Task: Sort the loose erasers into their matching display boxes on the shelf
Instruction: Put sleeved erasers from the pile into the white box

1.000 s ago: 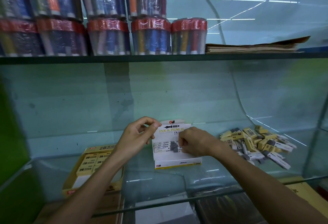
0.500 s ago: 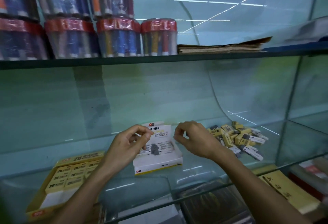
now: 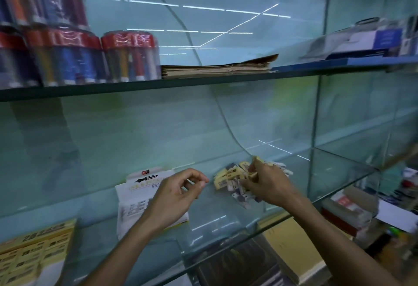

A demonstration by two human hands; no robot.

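On pile (image 3: pixel 228 178), right hand (image 3: pixel 268 184) newly arrived

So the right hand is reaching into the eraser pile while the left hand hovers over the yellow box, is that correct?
Nearly. The head view shows the right hand in the eraser pile, but the left hand hovers over the white box, not the yellow box, which sits further left at the frame's lower corner.
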